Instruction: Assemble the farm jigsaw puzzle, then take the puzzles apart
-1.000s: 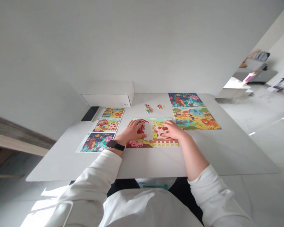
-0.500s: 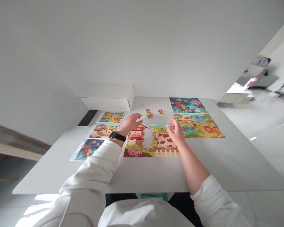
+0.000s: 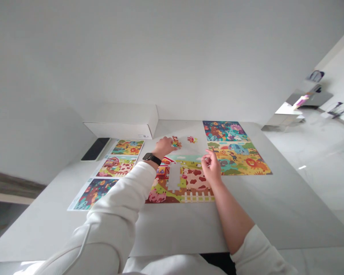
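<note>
My left hand (image 3: 164, 146), with a black watch at its wrist, reaches to the left edge of a small pile of jigsaw pieces (image 3: 176, 143). Its thumb and fingers are apart around that edge, partly hidden. My right hand (image 3: 211, 167) hovers by the upper right edge of the farm puzzle (image 3: 195, 179), fingers loosely bent and holding nothing. This puzzle shows a cow, a barn and a white fence, with a vertical gap left of the cow. Beyond it lies another small group of pieces (image 3: 192, 139).
On the right lie a dark-blue puzzle (image 3: 225, 130) and a yellow safari puzzle (image 3: 237, 158). Three picture cards, including a farm card (image 3: 117, 167), line the left. Behind them are a phone (image 3: 95, 149) and a white box (image 3: 117, 130) against the wall.
My left hand has moved forward and right to the pile of pieces. My right hand's fingers have curled in a little. The camera view has shifted slightly.
</note>
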{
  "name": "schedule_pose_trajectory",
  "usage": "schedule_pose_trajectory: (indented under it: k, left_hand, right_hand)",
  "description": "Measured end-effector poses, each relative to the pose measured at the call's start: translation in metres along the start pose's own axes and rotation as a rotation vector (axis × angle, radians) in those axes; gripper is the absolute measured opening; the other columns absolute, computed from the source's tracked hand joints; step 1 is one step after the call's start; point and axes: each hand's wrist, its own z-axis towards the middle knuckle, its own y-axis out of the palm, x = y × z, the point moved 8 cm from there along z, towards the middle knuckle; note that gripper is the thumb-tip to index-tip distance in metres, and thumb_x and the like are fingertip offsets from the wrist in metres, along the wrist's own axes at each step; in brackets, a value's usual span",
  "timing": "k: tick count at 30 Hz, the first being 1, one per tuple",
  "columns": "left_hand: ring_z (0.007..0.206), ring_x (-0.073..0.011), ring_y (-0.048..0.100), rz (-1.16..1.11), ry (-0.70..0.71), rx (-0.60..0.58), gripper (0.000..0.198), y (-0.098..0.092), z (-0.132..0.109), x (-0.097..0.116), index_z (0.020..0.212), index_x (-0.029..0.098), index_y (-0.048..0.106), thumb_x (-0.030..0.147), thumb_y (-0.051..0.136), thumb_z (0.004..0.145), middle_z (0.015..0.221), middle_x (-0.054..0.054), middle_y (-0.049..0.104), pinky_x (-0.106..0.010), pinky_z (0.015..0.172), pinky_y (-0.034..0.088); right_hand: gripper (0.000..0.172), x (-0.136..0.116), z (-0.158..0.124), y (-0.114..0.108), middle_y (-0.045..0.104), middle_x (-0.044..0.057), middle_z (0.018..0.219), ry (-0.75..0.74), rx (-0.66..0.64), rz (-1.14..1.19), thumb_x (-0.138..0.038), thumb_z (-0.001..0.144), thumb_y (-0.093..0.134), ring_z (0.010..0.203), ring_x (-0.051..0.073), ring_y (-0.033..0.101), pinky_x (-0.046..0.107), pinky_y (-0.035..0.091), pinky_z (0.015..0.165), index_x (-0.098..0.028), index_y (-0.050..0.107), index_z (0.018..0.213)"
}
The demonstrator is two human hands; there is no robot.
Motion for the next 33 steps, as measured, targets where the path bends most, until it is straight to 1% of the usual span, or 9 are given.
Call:
schedule_pose_trajectory:
  k: [3, 6, 9, 13, 17, 19, 23, 27, 33]
  left_hand:
    - [0.089, -0.0292, 0.074, -0.046, -0.004, 0.025, 0.035, 0.001, 0.005, -0.001, 0.093, 0.022, 0.075, 0.042, 0.09, 0.068, 0.097, -0.012, 0.078, -0.035, 0.078, 0.056]
    - [0.081, -0.0232, 0.07, -0.143, 0.007, 0.078, 0.019, -0.005, 0.006, -0.003, 0.089, 0.022, 0.072, 0.029, 0.081, 0.074, 0.088, -0.007, 0.078, -0.031, 0.073, 0.053]
    - [0.077, -0.0194, 0.068, -0.294, 0.018, 0.114, 0.011, -0.016, -0.004, -0.002, 0.089, 0.021, 0.071, 0.028, 0.073, 0.081, 0.085, -0.005, 0.077, -0.029, 0.072, 0.051]
    - [0.071, -0.0161, 0.066, -0.52, 0.093, 0.086, 0.02, -0.034, -0.039, 0.008, 0.097, 0.02, 0.073, 0.036, 0.07, 0.085, 0.084, -0.003, 0.075, -0.027, 0.068, 0.051]
    - [0.071, -0.0159, 0.067, -0.594, 0.134, 0.063, 0.026, -0.051, -0.095, 0.018, 0.1, 0.019, 0.075, 0.041, 0.073, 0.087, 0.087, -0.004, 0.075, -0.028, 0.068, 0.053]
    - [0.072, -0.0158, 0.068, -0.626, 0.137, 0.066, 0.032, -0.053, -0.124, 0.021, 0.108, 0.019, 0.075, 0.042, 0.076, 0.087, 0.091, -0.005, 0.076, -0.027, 0.067, 0.053]
    - [0.075, -0.0158, 0.07, -0.752, 0.162, 0.07, 0.035, -0.044, -0.171, 0.027, 0.117, 0.021, 0.072, 0.041, 0.077, 0.089, 0.094, -0.005, 0.076, -0.025, 0.063, 0.053]
    - [0.076, -0.0174, 0.073, -0.89, 0.169, 0.057, 0.038, -0.031, -0.194, 0.035, 0.115, 0.019, 0.07, 0.043, 0.08, 0.088, 0.093, -0.007, 0.076, -0.026, 0.063, 0.056]
    - [0.089, -0.0176, 0.073, -1.059, 0.109, 0.203, 0.041, -0.026, -0.204, 0.023, 0.109, 0.018, 0.069, 0.057, 0.069, 0.096, 0.102, -0.009, 0.076, -0.028, 0.077, 0.06]
  right_hand:
    - [0.05, 0.001, 0.0, 0.001, 0.07, 0.004, 0.092, 0.01, -0.009, 0.004, -0.038, 0.097, 0.055, 0.07, 0.019, 0.059, 0.034, 0.055, 0.068, -0.026, 0.056, 0.145]
    - [0.048, 0.002, -0.001, 0.002, 0.07, 0.003, 0.092, 0.015, -0.019, -0.012, -0.04, 0.098, 0.055, 0.071, 0.019, 0.06, 0.033, 0.055, 0.069, -0.026, 0.057, 0.143]
    - [0.044, 0.003, -0.001, 0.003, 0.072, 0.004, 0.094, 0.022, -0.032, -0.015, -0.041, 0.097, 0.055, 0.072, 0.019, 0.062, 0.032, 0.055, 0.07, -0.025, 0.06, 0.138]
    - [0.036, 0.002, 0.0, 0.002, 0.075, 0.005, 0.094, 0.015, -0.045, 0.015, -0.043, 0.097, 0.057, 0.073, 0.02, 0.065, 0.033, 0.056, 0.071, -0.024, 0.066, 0.126]
    - [0.032, -0.013, -0.002, 0.005, 0.077, 0.007, 0.094, -0.043, -0.1, 0.017, -0.046, 0.099, 0.056, 0.077, 0.022, 0.069, 0.036, 0.058, 0.077, -0.023, 0.072, 0.116]
    - [0.033, -0.028, -0.009, 0.011, 0.077, 0.007, 0.096, -0.087, -0.185, 0.029, -0.047, 0.1, 0.057, 0.081, 0.023, 0.07, 0.036, 0.059, 0.079, -0.023, 0.074, 0.117]
    - [0.04, -0.056, -0.035, 0.035, 0.079, 0.006, 0.102, -0.111, -0.474, 0.123, -0.05, 0.098, 0.064, 0.084, 0.022, 0.072, 0.035, 0.059, 0.077, -0.025, 0.074, 0.127]
    - [0.04, -0.074, -0.052, 0.055, 0.076, 0.003, 0.093, -0.073, -0.618, 0.192, -0.048, 0.092, 0.069, 0.081, 0.021, 0.071, 0.034, 0.058, 0.075, -0.024, 0.075, 0.125]
    - [0.036, -0.078, -0.047, 0.063, 0.074, 0.001, 0.088, 0.065, -0.51, 0.321, -0.047, 0.087, 0.07, 0.078, 0.02, 0.069, 0.032, 0.056, 0.071, -0.023, 0.069, 0.113]
